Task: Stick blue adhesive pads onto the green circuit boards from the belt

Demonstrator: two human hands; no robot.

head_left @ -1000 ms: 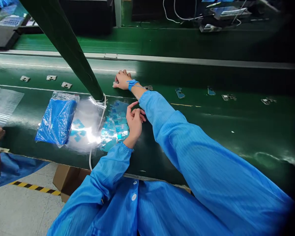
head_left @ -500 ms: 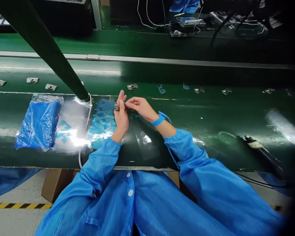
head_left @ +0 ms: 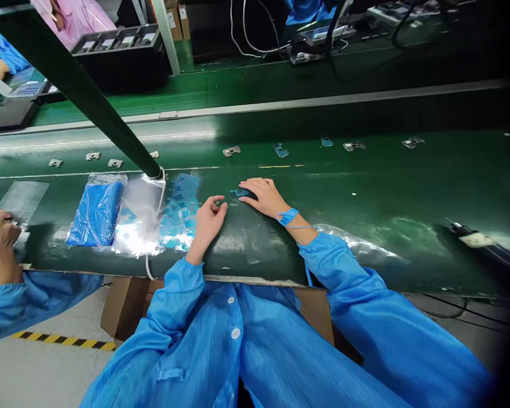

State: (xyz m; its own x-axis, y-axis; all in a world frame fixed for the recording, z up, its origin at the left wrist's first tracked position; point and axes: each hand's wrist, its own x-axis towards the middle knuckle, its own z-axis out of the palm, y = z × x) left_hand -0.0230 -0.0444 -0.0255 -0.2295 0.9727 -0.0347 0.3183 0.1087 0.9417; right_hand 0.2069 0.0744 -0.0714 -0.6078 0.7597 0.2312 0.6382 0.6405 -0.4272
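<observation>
Small flat blue piece on the green counter, right at the fingertips of the right hand, partly covered; too small to tell as film or board.

Could skid or flip if pressed at one edge, judging by such light, flat contact. If thin film, could cling to the counter or to a fingertip and lift creased. Could also be nudged aside by the left hand, so near.

Grip on the right: palm down, fingers stretched and fanned, thumb apart from them, with the piece at the mouth of the gap between; no pinch visible, touch impossible to confirm. Grip on the left: loosely curled, thumb apart from the index finger; cannot tell whether anything is held within the curl.

Just nearer the body, a faint clear film. Left of the left hand, a patch of blue film pieces, then clear plastic sheets and a bagged blue packet. Across the far side, spaced apart, a metallic circuit board and a blue-faced board among others. At far left, a co-worker's hand.
</observation>
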